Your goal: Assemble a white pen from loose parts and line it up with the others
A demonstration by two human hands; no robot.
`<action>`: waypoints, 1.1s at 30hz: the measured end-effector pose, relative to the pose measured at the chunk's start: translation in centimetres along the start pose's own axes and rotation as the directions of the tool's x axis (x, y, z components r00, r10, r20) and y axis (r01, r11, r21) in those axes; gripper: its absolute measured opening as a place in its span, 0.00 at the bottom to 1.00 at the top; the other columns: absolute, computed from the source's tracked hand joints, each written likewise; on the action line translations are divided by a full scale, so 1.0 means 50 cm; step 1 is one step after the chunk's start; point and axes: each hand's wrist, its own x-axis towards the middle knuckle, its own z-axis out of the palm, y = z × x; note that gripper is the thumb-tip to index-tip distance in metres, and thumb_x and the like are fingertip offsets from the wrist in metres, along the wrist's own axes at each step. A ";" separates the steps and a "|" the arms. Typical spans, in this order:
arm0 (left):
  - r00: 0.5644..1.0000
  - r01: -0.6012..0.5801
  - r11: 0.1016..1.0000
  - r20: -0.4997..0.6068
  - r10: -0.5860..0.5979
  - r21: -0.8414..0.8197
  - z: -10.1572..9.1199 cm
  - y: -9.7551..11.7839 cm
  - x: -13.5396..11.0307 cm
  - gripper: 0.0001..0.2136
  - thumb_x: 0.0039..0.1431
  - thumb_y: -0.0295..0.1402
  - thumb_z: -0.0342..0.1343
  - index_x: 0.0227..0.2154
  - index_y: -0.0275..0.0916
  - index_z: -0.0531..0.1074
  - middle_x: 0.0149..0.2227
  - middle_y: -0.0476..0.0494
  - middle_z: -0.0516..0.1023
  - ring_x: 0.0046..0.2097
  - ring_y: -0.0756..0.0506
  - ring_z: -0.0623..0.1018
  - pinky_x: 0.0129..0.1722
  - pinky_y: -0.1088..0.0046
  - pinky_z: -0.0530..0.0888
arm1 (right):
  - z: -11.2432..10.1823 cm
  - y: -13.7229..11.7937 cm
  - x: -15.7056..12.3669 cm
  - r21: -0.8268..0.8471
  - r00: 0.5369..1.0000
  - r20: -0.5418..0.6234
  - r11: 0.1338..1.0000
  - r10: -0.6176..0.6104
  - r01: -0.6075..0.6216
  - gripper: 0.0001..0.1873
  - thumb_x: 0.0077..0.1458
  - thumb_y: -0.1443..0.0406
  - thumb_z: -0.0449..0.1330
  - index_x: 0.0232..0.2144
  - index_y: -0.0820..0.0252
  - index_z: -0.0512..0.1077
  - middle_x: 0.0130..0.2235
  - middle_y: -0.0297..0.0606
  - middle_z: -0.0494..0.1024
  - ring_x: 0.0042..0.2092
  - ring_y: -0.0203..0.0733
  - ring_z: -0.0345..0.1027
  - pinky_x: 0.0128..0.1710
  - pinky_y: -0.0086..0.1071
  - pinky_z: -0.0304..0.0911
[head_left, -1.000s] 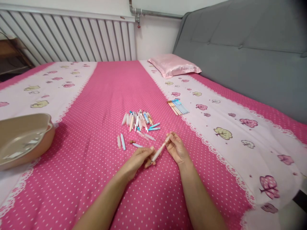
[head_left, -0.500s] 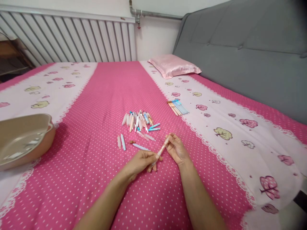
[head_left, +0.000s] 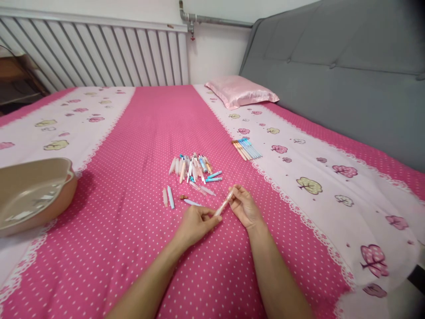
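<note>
A pale pink, partly see-through pen (head_left: 224,204) slants between my two hands. My left hand (head_left: 197,225) pinches its lower end, with the other fingers curled under and partly hidden. At the upper end, my right hand (head_left: 245,206) grips it between thumb and fingers. Beyond them lies a loose pile of pens and pen parts (head_left: 192,167) in pink, white, blue and orange. Closer to my left hand is a lavender pen barrel (head_left: 191,202), beside a small brown piece (head_left: 183,196). Two more barrels, one pink (head_left: 165,197) and one light blue (head_left: 170,197), rest side by side.
A neat row of orange and blue pens (head_left: 247,149) lies to the right of the pile. On the left stands a beige-lined basin (head_left: 63,195). A pink pillow (head_left: 241,91) sits at the back by the grey headboard (head_left: 318,79); a radiator (head_left: 99,51) lines the wall.
My left hand has rotated and its fingers have curled in. The pen's lower end, seen below that hand before, is now hidden. My right hand has stayed nearly still.
</note>
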 end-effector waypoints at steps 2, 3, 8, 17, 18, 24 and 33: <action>0.998 0.017 0.997 0.062 -0.013 -0.072 0.000 0.001 -0.002 0.24 0.49 0.52 0.54 0.26 0.29 0.75 0.17 0.48 0.67 0.18 0.54 0.58 0.20 0.77 0.53 | -0.001 -0.001 0.000 0.027 1.000 -0.009 1.000 -0.001 0.002 0.18 0.35 0.66 0.74 0.29 0.58 0.72 0.27 0.26 0.74 0.26 0.28 0.66 0.27 0.19 0.67; 0.995 0.028 0.994 0.096 -0.018 -0.105 0.000 0.003 -0.003 0.26 0.52 0.53 0.51 0.26 0.29 0.74 0.17 0.47 0.68 0.18 0.55 0.58 0.20 0.77 0.54 | -0.001 -0.002 -0.001 0.041 1.000 -0.011 0.999 -0.001 0.001 0.18 0.35 0.66 0.74 0.29 0.58 0.72 0.27 0.26 0.74 0.26 0.28 0.66 0.27 0.18 0.67; 0.968 0.134 0.944 0.243 -0.060 -0.300 -0.003 0.014 -0.013 0.25 0.55 0.51 0.49 0.36 0.29 0.76 0.21 0.44 0.72 0.20 0.54 0.60 0.24 0.77 0.58 | 0.001 -0.005 -0.004 0.051 1.000 0.006 0.999 0.011 -0.012 0.17 0.35 0.67 0.74 0.30 0.59 0.72 0.29 0.29 0.76 0.27 0.28 0.68 0.29 0.18 0.68; 0.961 0.179 0.896 0.269 -0.070 -0.407 -0.002 0.009 -0.012 0.23 0.53 0.49 0.55 0.37 0.30 0.75 0.25 0.43 0.75 0.25 0.53 0.67 0.27 0.77 0.60 | 0.000 -0.005 -0.006 0.021 0.998 0.055 1.000 0.010 -0.012 0.16 0.38 0.67 0.73 0.30 0.58 0.73 0.32 0.29 0.77 0.28 0.28 0.68 0.31 0.18 0.68; 0.961 0.178 0.893 0.267 -0.068 -0.414 -0.002 0.009 -0.012 0.23 0.53 0.49 0.55 0.37 0.30 0.75 0.26 0.43 0.75 0.26 0.52 0.68 0.28 0.77 0.61 | 0.000 -0.005 -0.006 0.017 0.998 0.061 1.000 0.012 -0.013 0.15 0.39 0.67 0.73 0.30 0.58 0.73 0.33 0.29 0.77 0.28 0.28 0.68 0.31 0.18 0.68; 0.949 0.192 0.875 0.311 -0.051 -0.444 -0.006 0.012 -0.013 0.22 0.54 0.48 0.55 0.39 0.30 0.75 0.24 0.42 0.75 0.25 0.52 0.68 0.29 0.76 0.64 | -0.001 -0.005 -0.009 0.001 0.995 0.097 1.000 0.031 -0.031 0.14 0.40 0.67 0.72 0.31 0.58 0.73 0.36 0.33 0.78 0.29 0.28 0.68 0.31 0.19 0.68; 0.951 0.167 0.884 0.307 -0.029 -0.436 -0.001 0.007 -0.011 0.23 0.52 0.49 0.56 0.36 0.29 0.75 0.24 0.42 0.76 0.24 0.52 0.68 0.29 0.76 0.63 | 0.001 -0.006 -0.009 0.025 0.995 0.090 0.998 0.048 -0.050 0.16 0.37 0.67 0.74 0.31 0.58 0.74 0.32 0.32 0.78 0.29 0.29 0.69 0.31 0.19 0.67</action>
